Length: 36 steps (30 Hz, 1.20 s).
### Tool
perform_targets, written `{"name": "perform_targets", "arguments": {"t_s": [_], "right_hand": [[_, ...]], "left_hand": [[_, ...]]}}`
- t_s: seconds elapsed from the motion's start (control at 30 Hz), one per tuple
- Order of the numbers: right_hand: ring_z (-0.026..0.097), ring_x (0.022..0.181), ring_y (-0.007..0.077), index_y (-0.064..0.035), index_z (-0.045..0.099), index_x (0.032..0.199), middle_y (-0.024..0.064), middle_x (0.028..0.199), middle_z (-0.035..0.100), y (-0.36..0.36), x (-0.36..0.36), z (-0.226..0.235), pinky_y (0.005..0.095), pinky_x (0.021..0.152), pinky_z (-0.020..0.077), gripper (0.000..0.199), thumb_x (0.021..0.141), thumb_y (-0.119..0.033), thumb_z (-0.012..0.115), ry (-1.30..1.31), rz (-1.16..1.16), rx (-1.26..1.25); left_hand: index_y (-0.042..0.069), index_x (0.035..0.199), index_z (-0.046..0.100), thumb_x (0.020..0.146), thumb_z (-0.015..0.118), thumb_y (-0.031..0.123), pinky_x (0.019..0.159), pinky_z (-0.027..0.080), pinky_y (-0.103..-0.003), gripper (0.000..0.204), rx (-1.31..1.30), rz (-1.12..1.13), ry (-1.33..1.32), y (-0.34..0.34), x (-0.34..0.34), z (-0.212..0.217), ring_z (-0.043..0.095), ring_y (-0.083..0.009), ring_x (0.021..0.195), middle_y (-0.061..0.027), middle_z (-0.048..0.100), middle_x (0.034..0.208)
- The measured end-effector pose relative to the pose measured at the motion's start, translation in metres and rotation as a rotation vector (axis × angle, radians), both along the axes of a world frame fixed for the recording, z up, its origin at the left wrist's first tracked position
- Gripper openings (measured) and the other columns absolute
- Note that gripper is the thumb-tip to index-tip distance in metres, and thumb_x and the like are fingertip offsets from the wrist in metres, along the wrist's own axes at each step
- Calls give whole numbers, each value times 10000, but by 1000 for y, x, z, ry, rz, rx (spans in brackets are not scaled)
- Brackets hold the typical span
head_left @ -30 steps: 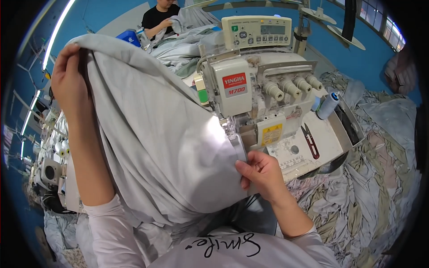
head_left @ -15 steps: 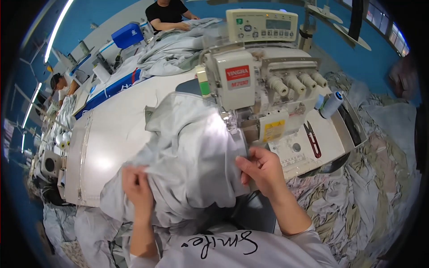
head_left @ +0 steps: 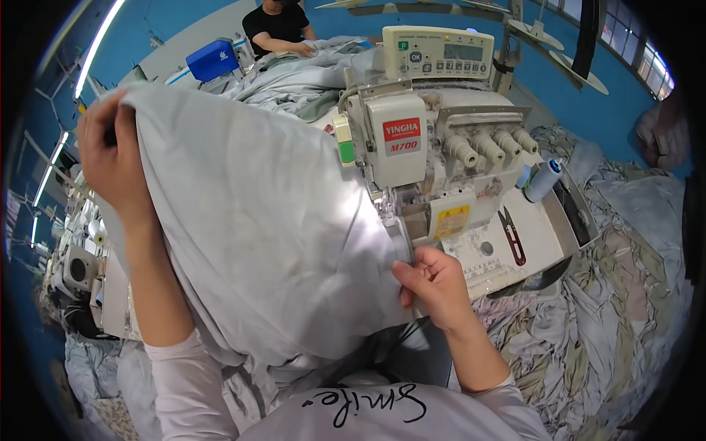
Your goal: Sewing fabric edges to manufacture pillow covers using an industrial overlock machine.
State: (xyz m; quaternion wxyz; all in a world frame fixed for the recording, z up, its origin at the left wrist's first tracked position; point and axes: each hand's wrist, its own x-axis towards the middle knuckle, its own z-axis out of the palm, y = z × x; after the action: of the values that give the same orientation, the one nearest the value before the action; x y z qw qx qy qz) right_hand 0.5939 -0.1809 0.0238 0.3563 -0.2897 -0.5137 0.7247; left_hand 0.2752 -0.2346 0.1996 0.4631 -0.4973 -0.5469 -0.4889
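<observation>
A large piece of light grey fabric [head_left: 257,213] spreads across the machine table, its right edge running up to the needle area of a white overlock sewing machine [head_left: 386,165]. My left hand [head_left: 114,147] is raised at the far left, its fingers closed on a corner of the fabric and pulling it up. Close in front of the presser foot [head_left: 384,209], my right hand [head_left: 434,283] pinches the fabric's right edge between thumb and fingers. The machine's lamp lights the cloth beside the needle.
Dark red thread snips [head_left: 512,239] lie on the machine bed, with a blue thread cone [head_left: 544,180] behind them. A control panel [head_left: 439,55] tops the machine. Heaped fabric [head_left: 581,331] fills the right side. Another person [head_left: 276,29] handles cloth at the back.
My left hand has swung up and to the left with the fabric, spreading its bunched folds into a broad sheet. My right hand stays at the edge near the presser foot.
</observation>
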Motion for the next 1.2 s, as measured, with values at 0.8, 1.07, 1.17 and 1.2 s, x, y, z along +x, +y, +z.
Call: {"name": "perform_targets", "arguments": {"t_s": [0.8,1.07,1.17,1.2], "right_hand": [[512,433,67,-53,486,690,-7,528,508,2,-1,-7,194,402,409,227,826,-149,640,40,23,9],[504,428,62,-66,483,670,-18,517,495,0,-1,-3,190,404,399,224,830,-122,628,37,36,-5],[500,423,62,-68,483,667,-18,516,495,2,-1,-2,187,405,395,221,829,-114,626,32,23,-16],[499,421,62,-69,484,667,-18,516,496,2,-1,-1,186,406,393,220,829,-112,626,36,21,-18]], "left_hand": [[9,796,563,763,573,-8,763,425,-305,38,-287,33,-258,-59,20,-131,544,-246,834,-103,575,824],[90,876,639,812,622,134,640,444,-225,80,-26,145,-36,-28,-15,-18,567,-114,735,-21,613,856],[114,920,653,815,630,191,652,453,-225,132,-9,169,57,-7,-37,11,578,-110,744,-19,621,867],[125,944,658,820,627,228,666,459,-228,164,-4,201,82,0,-44,21,586,-112,756,-21,625,876]]}}
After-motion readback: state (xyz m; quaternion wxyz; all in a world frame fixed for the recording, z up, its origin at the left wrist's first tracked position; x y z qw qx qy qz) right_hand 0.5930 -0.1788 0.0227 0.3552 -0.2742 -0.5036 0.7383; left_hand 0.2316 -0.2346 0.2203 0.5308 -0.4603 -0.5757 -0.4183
